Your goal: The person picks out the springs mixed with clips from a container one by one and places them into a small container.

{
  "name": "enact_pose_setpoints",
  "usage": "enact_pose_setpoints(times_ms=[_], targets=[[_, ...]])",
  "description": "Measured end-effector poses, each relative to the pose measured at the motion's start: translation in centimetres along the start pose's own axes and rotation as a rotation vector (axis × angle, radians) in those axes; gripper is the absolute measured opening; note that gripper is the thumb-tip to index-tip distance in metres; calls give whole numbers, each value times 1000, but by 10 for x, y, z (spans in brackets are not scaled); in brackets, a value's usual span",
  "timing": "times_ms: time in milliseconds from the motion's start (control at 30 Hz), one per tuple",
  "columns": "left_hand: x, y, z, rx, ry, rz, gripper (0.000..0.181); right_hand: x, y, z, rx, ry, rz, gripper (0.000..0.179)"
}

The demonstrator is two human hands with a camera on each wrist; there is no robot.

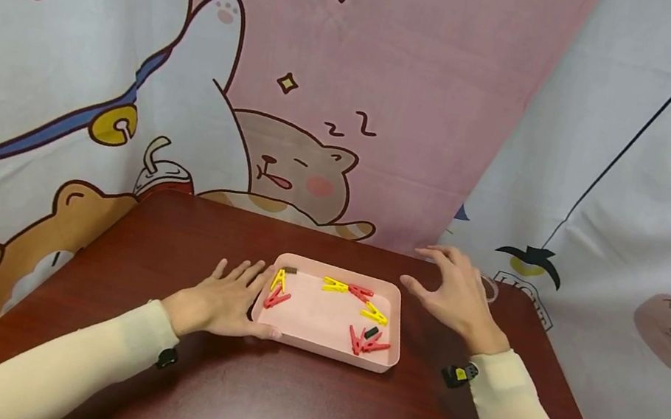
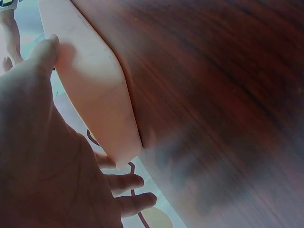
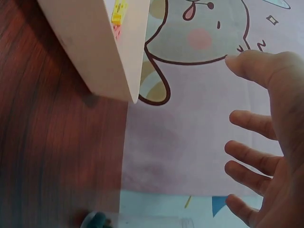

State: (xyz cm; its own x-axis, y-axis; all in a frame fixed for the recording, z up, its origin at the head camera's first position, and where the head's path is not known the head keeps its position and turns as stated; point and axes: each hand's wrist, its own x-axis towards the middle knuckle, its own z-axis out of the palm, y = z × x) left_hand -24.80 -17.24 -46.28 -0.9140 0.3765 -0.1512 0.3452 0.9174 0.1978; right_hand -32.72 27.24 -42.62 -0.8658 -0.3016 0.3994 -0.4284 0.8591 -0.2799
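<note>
A shallow pink tray sits on the table, with red and yellow plastic clips around its inside edges. Among them are a yellow clip at the right and a red clip at the left. My left hand is at the tray's left end, fingers spread, its thumb against the near wall, as the left wrist view shows too. Off the right end, my right hand hovers with fingers spread and nothing in them. In the right wrist view it appears apart from the tray wall.
The tray also holds a small brown ribbed piece and a dark green piece. A clear object with a dark end lies on the table beyond my right hand. A cartoon-printed curtain hangs behind the dark red-brown table.
</note>
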Motion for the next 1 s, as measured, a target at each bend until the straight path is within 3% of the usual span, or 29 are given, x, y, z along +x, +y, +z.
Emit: enact_pose_setpoints(times_ms=[667, 1000], targets=[[0, -1, 1, 2, 2, 2, 140, 22, -41, 14, -8, -11, -123, 63], [0, -2, 2, -2, -3, 2, 139, 33, -58, 24, -38, -56, -185, 59]])
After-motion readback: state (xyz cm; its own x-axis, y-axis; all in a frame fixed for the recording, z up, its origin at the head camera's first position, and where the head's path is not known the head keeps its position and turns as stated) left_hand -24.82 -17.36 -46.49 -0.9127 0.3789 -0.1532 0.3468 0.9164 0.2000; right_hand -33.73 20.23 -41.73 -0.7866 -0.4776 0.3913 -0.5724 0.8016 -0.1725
